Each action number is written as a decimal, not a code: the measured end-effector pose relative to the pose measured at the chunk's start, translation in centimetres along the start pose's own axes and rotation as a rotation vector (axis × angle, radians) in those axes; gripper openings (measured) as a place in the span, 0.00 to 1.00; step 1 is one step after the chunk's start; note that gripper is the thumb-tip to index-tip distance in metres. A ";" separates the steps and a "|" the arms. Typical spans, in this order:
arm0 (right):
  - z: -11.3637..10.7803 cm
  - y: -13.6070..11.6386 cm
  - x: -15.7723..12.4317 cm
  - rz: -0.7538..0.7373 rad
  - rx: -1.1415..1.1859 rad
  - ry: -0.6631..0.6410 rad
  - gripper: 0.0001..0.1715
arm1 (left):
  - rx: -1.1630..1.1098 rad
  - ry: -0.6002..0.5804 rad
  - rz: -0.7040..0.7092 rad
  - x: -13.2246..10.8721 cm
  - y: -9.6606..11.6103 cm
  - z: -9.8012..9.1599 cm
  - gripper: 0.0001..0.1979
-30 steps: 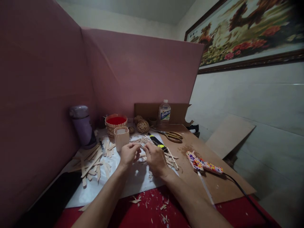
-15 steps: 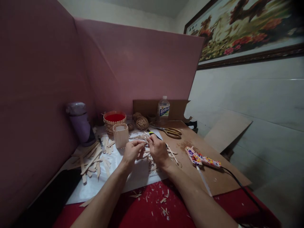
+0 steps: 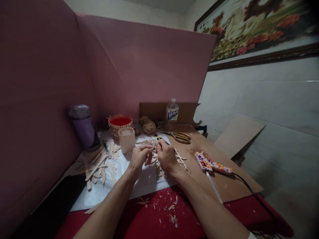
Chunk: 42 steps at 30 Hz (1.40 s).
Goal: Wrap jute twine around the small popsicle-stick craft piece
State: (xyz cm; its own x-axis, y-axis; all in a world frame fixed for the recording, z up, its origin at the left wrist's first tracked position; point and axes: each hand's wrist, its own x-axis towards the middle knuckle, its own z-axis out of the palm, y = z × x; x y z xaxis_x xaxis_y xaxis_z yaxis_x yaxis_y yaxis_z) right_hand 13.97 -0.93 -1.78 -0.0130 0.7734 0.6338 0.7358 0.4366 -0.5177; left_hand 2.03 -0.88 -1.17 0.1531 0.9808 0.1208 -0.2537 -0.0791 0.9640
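Note:
My left hand (image 3: 139, 157) and my right hand (image 3: 166, 156) meet above a white sheet (image 3: 129, 186), fingers pinched together on a thin wooden stick piece (image 3: 154, 148) between them. Below them lies a heap of split stick pieces (image 3: 159, 167). Just left of my left hand stands a small cup made of sticks (image 3: 127, 140). A black and yellow cutter (image 3: 161, 139) pokes out behind my right hand.
Loose wooden sticks (image 3: 96, 164) lie to the left by a purple bottle (image 3: 84, 126). A red-filled stick basket (image 3: 120, 124), twine balls (image 3: 149, 126), a water bottle (image 3: 171, 112) and scissors (image 3: 179, 136) stand behind. A patterned glue gun (image 3: 211, 164) rests on brown cardboard (image 3: 224, 186) to the right. Pink boards wall the back.
Both hands have drawn slightly up and away from the sheet, still pinched together on the stick piece. The view has shifted a little.

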 end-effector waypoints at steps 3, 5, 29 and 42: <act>0.1 0.1 0.0 -0.006 -0.010 0.004 0.12 | 0.000 0.007 -0.001 -0.1 0.1 0.1 0.07; 0.2 0.2 0.0 -0.004 -0.013 0.009 0.12 | 0.008 0.004 -0.007 -0.1 0.0 0.1 0.06; -1.6 -1.1 -0.4 -0.275 0.005 -0.047 0.07 | -0.111 0.071 -0.103 0.2 0.3 -0.4 0.08; -1.6 -0.8 -0.4 -0.247 -0.035 -0.023 0.05 | -0.191 0.083 -0.132 0.3 0.4 -0.5 0.10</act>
State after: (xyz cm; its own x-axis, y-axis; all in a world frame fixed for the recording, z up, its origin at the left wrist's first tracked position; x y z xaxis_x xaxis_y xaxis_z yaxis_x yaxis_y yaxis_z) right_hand 14.46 -2.28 -0.70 -0.2103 0.6560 0.7249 0.7315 0.5975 -0.3285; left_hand 1.52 -0.51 -0.89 0.1198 0.9923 -0.0309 -0.4141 0.0782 0.9069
